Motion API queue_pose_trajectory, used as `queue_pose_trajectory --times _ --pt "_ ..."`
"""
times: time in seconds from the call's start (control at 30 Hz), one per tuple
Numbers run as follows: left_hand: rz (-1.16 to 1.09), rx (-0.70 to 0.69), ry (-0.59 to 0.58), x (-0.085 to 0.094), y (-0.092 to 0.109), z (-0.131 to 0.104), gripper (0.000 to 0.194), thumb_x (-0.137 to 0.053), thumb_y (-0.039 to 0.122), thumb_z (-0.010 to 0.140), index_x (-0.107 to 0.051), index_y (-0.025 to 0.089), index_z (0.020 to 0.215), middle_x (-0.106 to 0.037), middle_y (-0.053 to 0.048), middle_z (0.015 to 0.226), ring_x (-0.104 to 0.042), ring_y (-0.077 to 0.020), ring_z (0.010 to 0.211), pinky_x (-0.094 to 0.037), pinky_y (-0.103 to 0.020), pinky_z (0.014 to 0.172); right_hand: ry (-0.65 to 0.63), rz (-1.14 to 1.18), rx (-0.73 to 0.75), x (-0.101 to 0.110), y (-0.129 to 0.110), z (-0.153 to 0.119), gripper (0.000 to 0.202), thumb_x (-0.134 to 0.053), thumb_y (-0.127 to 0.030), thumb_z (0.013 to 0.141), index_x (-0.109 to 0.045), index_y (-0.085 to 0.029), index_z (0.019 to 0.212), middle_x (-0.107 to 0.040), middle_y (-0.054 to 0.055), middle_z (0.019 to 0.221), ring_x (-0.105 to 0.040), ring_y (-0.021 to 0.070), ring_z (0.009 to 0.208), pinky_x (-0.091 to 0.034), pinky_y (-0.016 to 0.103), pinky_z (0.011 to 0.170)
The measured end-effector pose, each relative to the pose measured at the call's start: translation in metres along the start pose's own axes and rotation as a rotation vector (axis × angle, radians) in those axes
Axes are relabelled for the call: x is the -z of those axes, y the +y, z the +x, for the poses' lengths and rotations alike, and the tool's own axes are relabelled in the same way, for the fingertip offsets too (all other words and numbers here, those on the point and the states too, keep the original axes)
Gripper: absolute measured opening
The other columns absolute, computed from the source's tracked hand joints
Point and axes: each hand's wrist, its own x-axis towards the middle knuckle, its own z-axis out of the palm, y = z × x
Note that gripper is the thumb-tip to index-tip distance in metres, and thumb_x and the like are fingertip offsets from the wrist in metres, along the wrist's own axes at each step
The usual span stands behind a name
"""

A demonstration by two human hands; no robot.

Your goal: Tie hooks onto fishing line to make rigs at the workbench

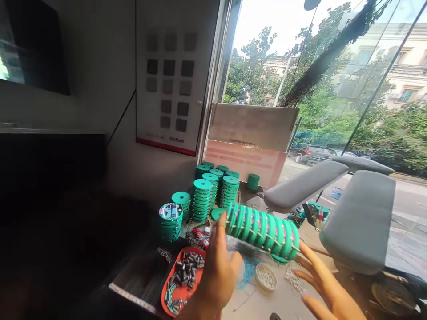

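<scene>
A long stack of green spools (262, 229) lies sideways in the air between my two hands, with small pale pins along its side. My left hand (222, 266) presses against the left end of the stack, fingers pointing up and thumb raised. At the right end, my right hand (320, 278) has its fingers spread, with the upper ones touching the last spool. Below the stack are a round dish of small white pieces (266, 278) and some blue line (246, 272) on the table.
Upright stacks of green spools (202, 200) stand by the wall. An orange tray (182, 284) holds dark metal cylinders. Two grey padded arms (360, 222) reach in at the right. A cardboard sheet (253, 129) leans against the window. A ruler strip (131, 298) marks the table's front edge.
</scene>
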Motion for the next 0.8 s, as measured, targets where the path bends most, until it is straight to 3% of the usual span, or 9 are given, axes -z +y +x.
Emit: queue_pose_trajectory --times 0.17,0.23,0.33,0.4,0.53,0.7,0.8 --pt "0.191 -0.158 0.272 0.048 0.0 0.008 0.069 -0.039 0.006 0.071 -0.025 0.023 0.136 -0.038 -0.006 0.133 -0.032 -0.0224 0.126 -0.026 -0.041 0.107 0.018 0.287 0.118 -0.06 -0.064 0.033 0.07 -0.036 -0.035 0.084 -0.003 -0.019 0.144 -0.003 0.001 0.139 -0.024 0.0088 0.131 -0.036 0.014 0.109" --pt "0.379 -0.298 0.368 0.065 0.009 0.015 0.064 -0.039 0.005 0.072 -0.029 0.022 0.134 -0.042 -0.008 0.127 -0.039 -0.0222 0.12 -0.032 -0.04 0.103 0.092 0.497 0.08 -0.084 -0.087 0.051 0.077 -0.042 -0.035 0.078 -0.005 -0.019 0.143 -0.006 0.001 0.138 -0.024 0.0091 0.131 -0.039 0.016 0.106" --pt "0.731 -0.478 0.431 0.079 0.027 0.031 0.063 -0.038 0.0 0.071 -0.035 0.016 0.132 -0.046 -0.012 0.116 -0.044 -0.0244 0.111 -0.039 -0.04 0.097 0.171 0.87 -0.083 -0.109 -0.108 0.086 0.082 -0.049 -0.035 0.067 -0.013 -0.021 0.139 -0.023 0.003 0.134 -0.041 0.0102 0.118 -0.047 0.017 0.093" --pt "0.938 -0.483 0.365 0.077 0.035 0.046 0.063 -0.039 -0.002 0.071 -0.038 0.017 0.131 -0.047 -0.013 0.116 -0.042 -0.0269 0.111 -0.041 -0.041 0.093 0.19 1.103 -0.192 -0.118 -0.11 0.111 0.076 -0.051 -0.031 0.062 -0.025 -0.019 0.132 -0.035 0.004 0.126 -0.049 0.0082 0.105 -0.048 0.015 0.086" --pt "1.167 -0.407 0.042 0.059 0.042 0.076 0.06 -0.033 0.001 0.078 -0.032 0.018 0.135 -0.044 -0.012 0.126 -0.04 -0.026 0.114 -0.042 -0.037 0.091 0.252 1.291 -0.384 -0.119 -0.094 0.152 0.056 -0.043 -0.023 0.064 -0.034 -0.017 0.118 -0.048 0.002 0.107 -0.051 0.0008 0.075 -0.047 0.013 0.072" --pt "1.236 -0.43 -0.166 0.032 0.048 0.104 0.053 -0.036 0.004 0.078 -0.039 0.014 0.131 -0.049 -0.014 0.12 -0.044 -0.0279 0.109 -0.038 -0.042 0.091 0.249 1.315 -0.567 -0.113 -0.073 0.182 0.029 -0.028 -0.022 0.084 -0.04 -0.008 0.106 -0.048 0.002 0.08 -0.044 -0.0016 0.065 -0.042 0.01 0.064" --pt "1.26 -0.434 -0.262 0.018 0.054 0.117 0.053 -0.042 0.006 0.076 -0.041 0.014 0.128 -0.05 -0.013 0.118 -0.042 -0.0297 0.108 -0.036 -0.045 0.091 0.254 1.301 -0.641 -0.112 -0.065 0.194 0.037 -0.026 -0.035 0.094 -0.042 -0.004 0.104 -0.044 0.002 0.074 -0.041 -0.0038 0.067 -0.04 0.007 0.067"
